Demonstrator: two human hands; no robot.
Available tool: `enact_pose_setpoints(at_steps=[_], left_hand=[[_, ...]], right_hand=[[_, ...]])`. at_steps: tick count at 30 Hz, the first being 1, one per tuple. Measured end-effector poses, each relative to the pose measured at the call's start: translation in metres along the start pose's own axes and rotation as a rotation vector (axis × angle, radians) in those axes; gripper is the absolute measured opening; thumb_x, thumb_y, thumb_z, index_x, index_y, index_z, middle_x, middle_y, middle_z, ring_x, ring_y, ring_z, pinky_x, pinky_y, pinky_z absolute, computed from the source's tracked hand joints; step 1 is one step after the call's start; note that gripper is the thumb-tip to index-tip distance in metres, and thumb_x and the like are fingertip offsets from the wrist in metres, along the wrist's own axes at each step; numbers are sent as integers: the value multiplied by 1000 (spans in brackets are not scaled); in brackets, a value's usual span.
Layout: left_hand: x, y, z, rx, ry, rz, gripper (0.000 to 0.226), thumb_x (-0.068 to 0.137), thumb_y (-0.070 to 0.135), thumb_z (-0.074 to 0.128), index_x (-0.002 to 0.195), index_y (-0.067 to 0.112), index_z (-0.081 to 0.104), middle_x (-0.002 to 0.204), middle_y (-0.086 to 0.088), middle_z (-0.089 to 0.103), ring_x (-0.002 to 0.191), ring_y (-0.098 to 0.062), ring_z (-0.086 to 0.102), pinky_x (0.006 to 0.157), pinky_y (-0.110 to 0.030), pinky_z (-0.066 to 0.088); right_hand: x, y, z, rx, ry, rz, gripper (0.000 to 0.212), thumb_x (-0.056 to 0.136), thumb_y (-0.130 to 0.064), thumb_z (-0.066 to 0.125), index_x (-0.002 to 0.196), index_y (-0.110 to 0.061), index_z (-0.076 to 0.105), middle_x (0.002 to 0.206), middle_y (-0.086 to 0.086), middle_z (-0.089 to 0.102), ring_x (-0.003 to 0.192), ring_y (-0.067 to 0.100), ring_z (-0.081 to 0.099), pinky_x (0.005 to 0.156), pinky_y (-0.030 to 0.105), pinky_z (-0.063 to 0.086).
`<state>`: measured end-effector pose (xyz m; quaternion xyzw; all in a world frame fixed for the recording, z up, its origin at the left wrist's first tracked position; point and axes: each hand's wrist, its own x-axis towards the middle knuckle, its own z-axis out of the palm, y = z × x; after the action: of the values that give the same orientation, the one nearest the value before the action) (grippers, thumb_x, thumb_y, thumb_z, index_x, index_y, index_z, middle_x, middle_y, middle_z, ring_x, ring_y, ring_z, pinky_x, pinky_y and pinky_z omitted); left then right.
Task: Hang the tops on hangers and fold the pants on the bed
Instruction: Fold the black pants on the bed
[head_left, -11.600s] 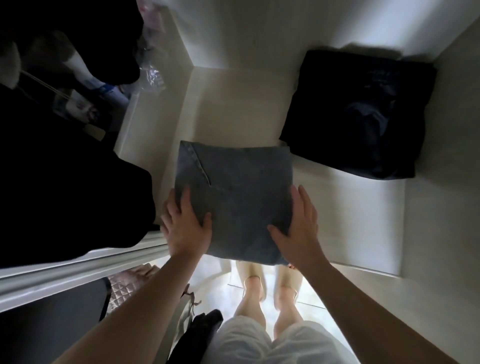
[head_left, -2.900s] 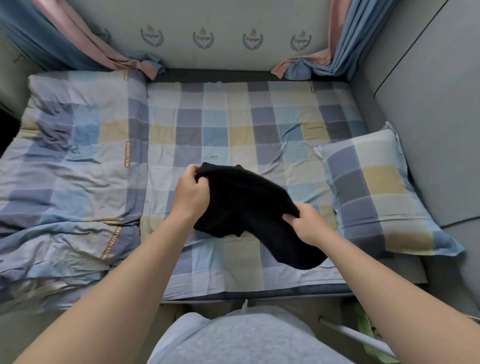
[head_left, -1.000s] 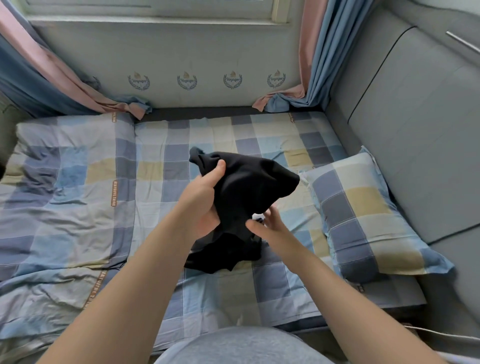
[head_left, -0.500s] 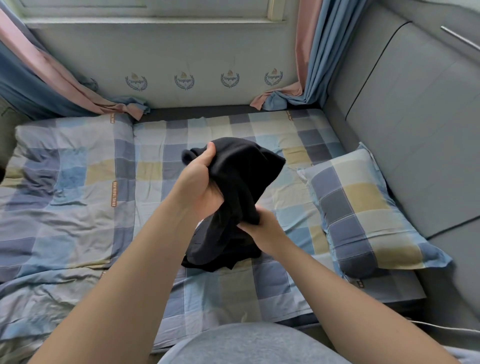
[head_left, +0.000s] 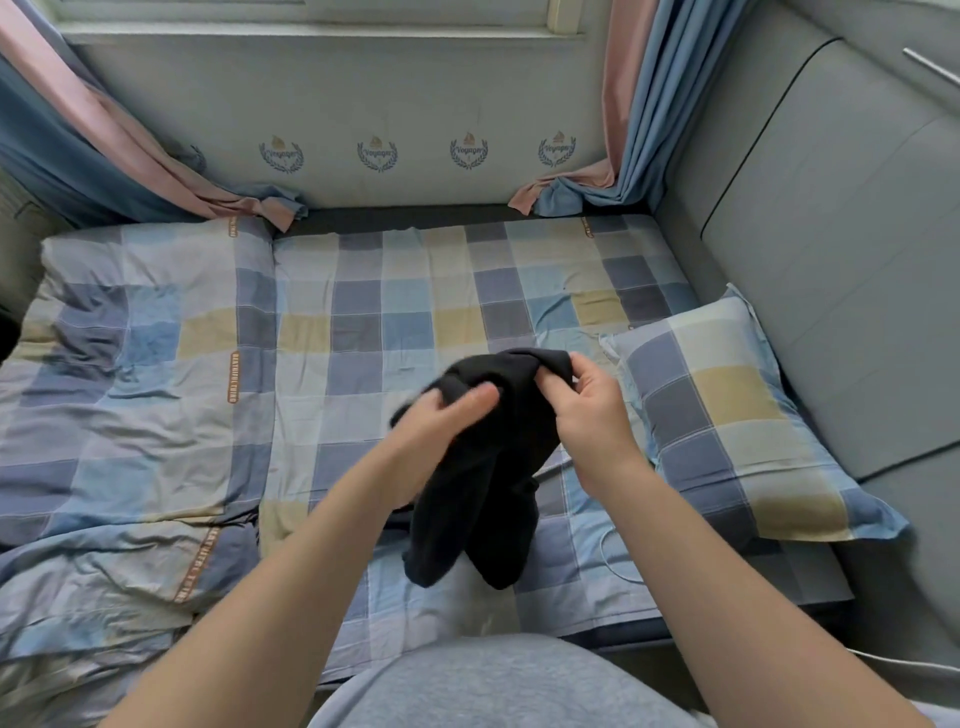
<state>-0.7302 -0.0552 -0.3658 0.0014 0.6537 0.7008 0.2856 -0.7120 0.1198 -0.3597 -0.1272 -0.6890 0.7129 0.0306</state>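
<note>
- Left hand (head_left: 441, 423) grips a bunched part of the black garment (head_left: 483, 499). Thumb lies over the cloth, fingers are curled into it. The hand is a bit blurred.
- Right hand (head_left: 592, 410) is just beside it and slightly farther out. Thumb and fingertips (head_left: 550, 371) pinch the garment's top edge.
- Both hands are on the upper end, close together, with the cloth humped between them.
- Garment's long axis runs from the hands down toward the person. Two loose lobes hang at the near end, over the front strip of the bed (head_left: 395, 291). Can't tell whether they touch the sheet.
- Can't tell top from pants: too crumpled, no collar or waistband visible.
- Judgement: the next move is to spread it. The hands need to part sideways along the top edge, and the right hand already has that edge.
- Open checked sheet lies beyond and left of the hands, giving room to lay the garment flat.
- Checked pillow (head_left: 727, 415) is just right of the right hand and could crowd a spread that way.
- Folded duvet (head_left: 130, 389) is well to the left.
- White cable (head_left: 605, 551) lies on the sheet near the pillow.
- Farthest back are curtains (head_left: 639, 104) and a wall panel with crests (head_left: 467, 150).
</note>
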Motion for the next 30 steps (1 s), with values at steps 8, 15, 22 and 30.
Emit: enact_pose_setpoints(at_steps=[8,15,22,30], left_hand=[[-3,-37,17,392,135,7,19,95,30,67,110,17,69,103,0,74,99,-17,69,94,-43,55],[-2,-25,10,93,210,-41,9,99,37,60,99,32,67,90,19,75,86,0,71,67,-13,54],[-5,-3,8,-193,244,-9,29,97,33,63,123,19,65,114,-2,74,108,-20,70,95,-39,55],[-6,30,11,-302,273,18,33,97,33,63,124,14,63,114,-6,74,106,-23,70,87,-36,57]], right_hand=[[8,-25,-7,159,26,44,14,100,-12,58,106,-13,70,102,8,76,102,25,71,86,37,58],[-1,-15,-21,179,-116,80,33,100,-7,57,130,-19,55,125,1,68,110,7,68,81,17,54],[-21,30,-30,-31,-328,177,56,78,-35,79,128,-36,54,123,-10,68,114,7,65,87,21,54],[-35,77,-17,-393,-438,285,19,92,-33,67,110,-41,65,105,-17,74,102,1,68,96,29,51]])
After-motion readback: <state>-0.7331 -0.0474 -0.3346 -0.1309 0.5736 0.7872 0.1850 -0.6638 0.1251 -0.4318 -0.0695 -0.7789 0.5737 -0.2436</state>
